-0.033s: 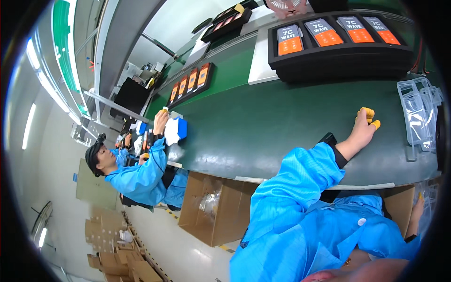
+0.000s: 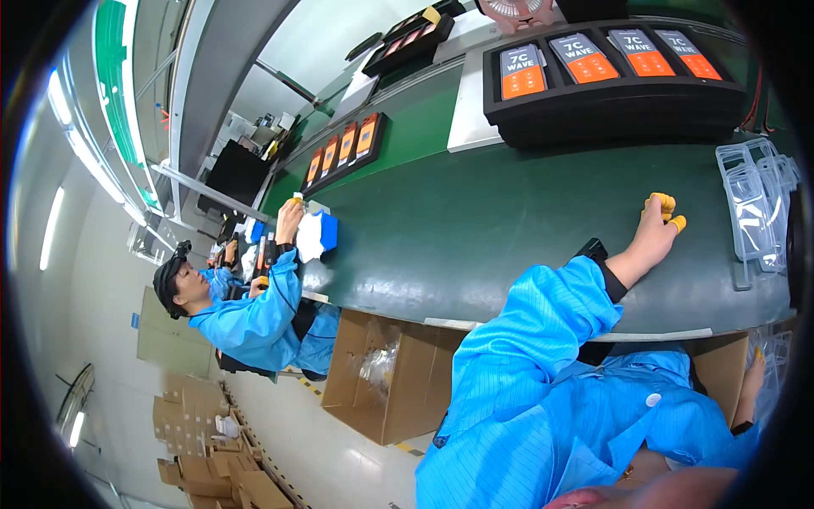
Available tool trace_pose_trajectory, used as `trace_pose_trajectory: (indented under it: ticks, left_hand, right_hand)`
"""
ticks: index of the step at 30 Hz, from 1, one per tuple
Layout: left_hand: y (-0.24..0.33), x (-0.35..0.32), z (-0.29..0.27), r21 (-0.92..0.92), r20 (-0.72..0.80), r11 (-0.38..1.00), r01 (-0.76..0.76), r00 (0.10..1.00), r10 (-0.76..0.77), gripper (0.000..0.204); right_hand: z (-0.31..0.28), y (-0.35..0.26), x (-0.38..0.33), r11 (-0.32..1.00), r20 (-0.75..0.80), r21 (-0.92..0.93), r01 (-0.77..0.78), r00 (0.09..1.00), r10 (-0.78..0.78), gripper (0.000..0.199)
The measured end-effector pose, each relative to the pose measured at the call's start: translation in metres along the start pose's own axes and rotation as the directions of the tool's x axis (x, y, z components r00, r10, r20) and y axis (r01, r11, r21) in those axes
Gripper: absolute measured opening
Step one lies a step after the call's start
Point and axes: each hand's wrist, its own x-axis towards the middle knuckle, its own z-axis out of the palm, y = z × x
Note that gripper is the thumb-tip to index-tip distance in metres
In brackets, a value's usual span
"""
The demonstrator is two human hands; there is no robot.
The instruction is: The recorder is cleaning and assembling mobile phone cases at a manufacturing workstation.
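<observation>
While curled, left hand [image 2: 655,227] rests on belt [image 2: 475,229].

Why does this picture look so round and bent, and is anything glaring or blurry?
Head view: the fisheye lens bends the green belt and leaves a black rim; ceiling lights glare white at left; the left hand is sharp, the clear plastic trays slightly smeared near the edge.
</observation>
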Motion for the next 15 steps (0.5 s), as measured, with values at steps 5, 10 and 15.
trace_pose_trajectory:
  ticks: [5,10,15]
  left_hand:
    - [-0.013,0.008,0.017,0.120,0.016,0.989,-0.092,0.996,0.090,0.027]
    - [0.013,0.000,-0.011,0.182,-0.011,0.982,-0.045,0.999,0.048,0.024]
    - [0.011,-0.004,-0.016,0.012,0.011,1.000,-0.014,1.000,0.014,0.022]
  right_hand:
    - [-0.009,-0.010,-0.021,0.976,0.298,-0.034,-0.214,0.930,0.214,0.036]
    - [-0.106,-0.051,0.016,0.997,0.033,0.011,0.075,0.997,-0.075,0.052]
    - [-0.288,-0.124,0.031,0.987,0.225,-0.158,0.019,0.974,0.018,0.028]
